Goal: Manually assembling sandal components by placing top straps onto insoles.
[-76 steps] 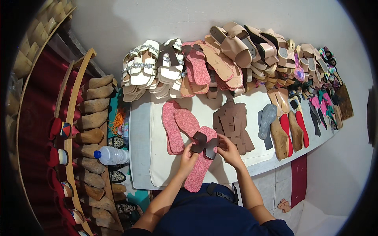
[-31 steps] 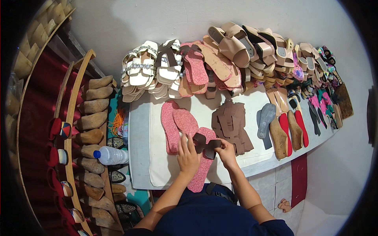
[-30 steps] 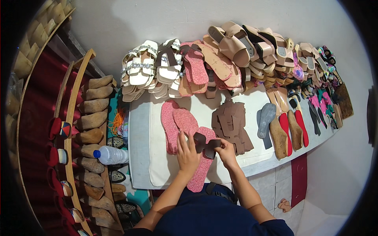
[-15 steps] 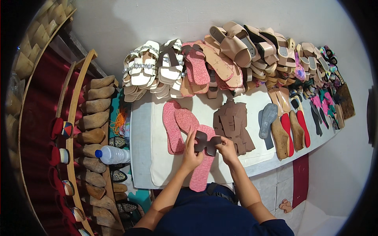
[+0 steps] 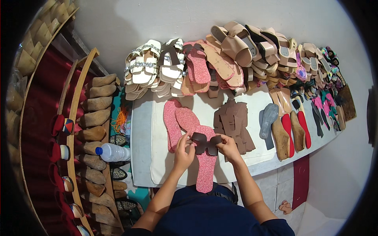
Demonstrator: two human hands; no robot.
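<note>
Left hand (image 5: 184, 154) and right hand (image 5: 229, 149) are pinching opposite edges of a dark-brown four-lobed strap (image 5: 201, 146); it is overlying a pink-patterned elongated sole (image 5: 205, 173).

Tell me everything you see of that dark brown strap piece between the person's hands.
The dark brown strap piece looks smooth and leather-like, with broad, rounded lobes spreading from a narrower middle, roughly butterfly-shaped. It lies across the pink, mottled, sole-shaped piece, reaching past both its sides. The bare left hand is at its left edge; the bare right hand grips its right. Any fastening is hidden.
</note>
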